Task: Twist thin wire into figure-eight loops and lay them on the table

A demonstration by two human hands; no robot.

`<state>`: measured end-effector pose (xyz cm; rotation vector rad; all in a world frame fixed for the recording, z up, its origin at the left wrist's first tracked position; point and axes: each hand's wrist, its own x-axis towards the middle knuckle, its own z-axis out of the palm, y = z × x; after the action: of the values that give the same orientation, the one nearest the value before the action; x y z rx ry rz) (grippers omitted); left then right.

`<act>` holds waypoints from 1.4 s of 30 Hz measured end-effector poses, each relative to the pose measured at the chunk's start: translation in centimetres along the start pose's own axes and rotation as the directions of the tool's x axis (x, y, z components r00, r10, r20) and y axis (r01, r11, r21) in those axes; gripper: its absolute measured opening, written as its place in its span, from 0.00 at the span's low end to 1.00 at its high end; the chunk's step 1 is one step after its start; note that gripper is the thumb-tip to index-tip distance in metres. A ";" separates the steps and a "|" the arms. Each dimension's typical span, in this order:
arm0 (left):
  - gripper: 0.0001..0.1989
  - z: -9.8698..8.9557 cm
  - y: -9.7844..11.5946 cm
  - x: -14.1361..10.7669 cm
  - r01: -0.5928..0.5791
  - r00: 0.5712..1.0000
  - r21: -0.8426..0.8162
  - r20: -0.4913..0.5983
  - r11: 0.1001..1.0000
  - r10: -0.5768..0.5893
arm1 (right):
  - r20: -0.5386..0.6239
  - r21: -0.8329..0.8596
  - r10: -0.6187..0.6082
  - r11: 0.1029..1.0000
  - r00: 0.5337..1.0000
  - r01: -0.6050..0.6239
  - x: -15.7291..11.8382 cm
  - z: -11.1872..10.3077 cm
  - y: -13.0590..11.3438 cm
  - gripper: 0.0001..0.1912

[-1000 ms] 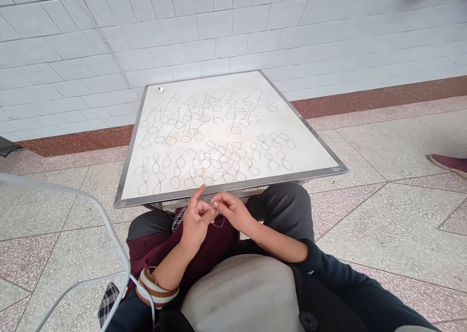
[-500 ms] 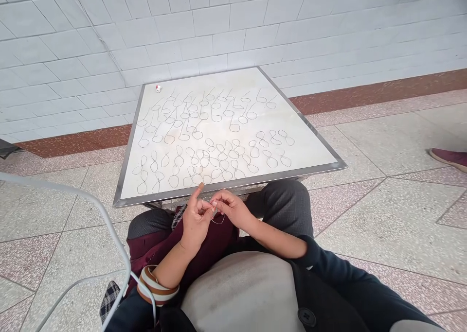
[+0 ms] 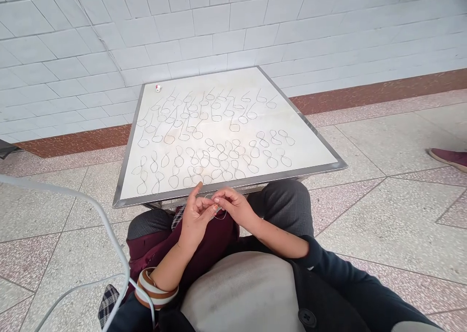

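Above my lap, just in front of the table's near edge, my left hand (image 3: 195,216) pinches a thin looped wire (image 3: 221,218) between thumb and fingers, its index finger pointing up. Close against it, my right hand (image 3: 235,206) pinches the same wire at the fingertips. Something small and greenish shows at the pinch, too small to make out. On the white table (image 3: 310,149) lie several wire pieces: figure-eight loops (image 3: 254,149) nearer me and single loops with straight tails (image 3: 234,127) farther back.
A small red and white object (image 3: 158,88) sits at the table's far left corner. White tiled wall (image 3: 211,21) stands behind the table. A pale curved tube (image 3: 109,225) crosses the left side. Another person's shoe (image 3: 448,158) is on the floor at the right.
Both hands have shifted slightly to the right with the wire loop between them. The pieces on the table look the same.
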<state>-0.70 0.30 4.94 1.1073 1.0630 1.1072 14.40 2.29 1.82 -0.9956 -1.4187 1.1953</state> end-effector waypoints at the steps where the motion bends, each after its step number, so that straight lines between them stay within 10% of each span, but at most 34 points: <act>1: 0.36 -0.1 0.0 0.0 -0.003 1.000 -0.005 0.006 1.000 0.003 | -0.004 0.007 0.005 1.000 1.000 -0.005 0.0 0.0 0.1 0.09; 18: 0.25 -0.2 -0.3 0.1 -0.030 0.988 -0.063 -0.156 0.998 0.020 | 0.231 0.181 0.146 0.965 0.962 -0.189 -0.7 -0.5 0.1 0.14; 27: 0.26 -0.2 -0.2 -0.1 -0.046 0.993 -0.114 -0.114 0.992 0.033 | 0.038 0.097 0.144 0.984 0.989 -0.147 -0.7 -0.2 0.5 0.11; 37: 0.27 -0.2 0.2 0.0 -0.032 0.985 -0.065 -0.169 0.997 0.020 | 0.005 -0.135 -0.143 0.981 0.990 0.143 -0.8 -0.7 -0.4 0.08; 42: 0.27 -0.3 0.0 0.0 -0.037 0.982 -0.029 -0.185 0.999 0.031 | 0.044 -0.045 -0.057 0.997 0.997 0.058 -0.8 -0.6 -0.4 0.11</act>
<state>-1.02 0.31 4.86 1.0150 1.1691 1.2690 15.12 1.51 2.13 -0.9593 -1.5044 1.1526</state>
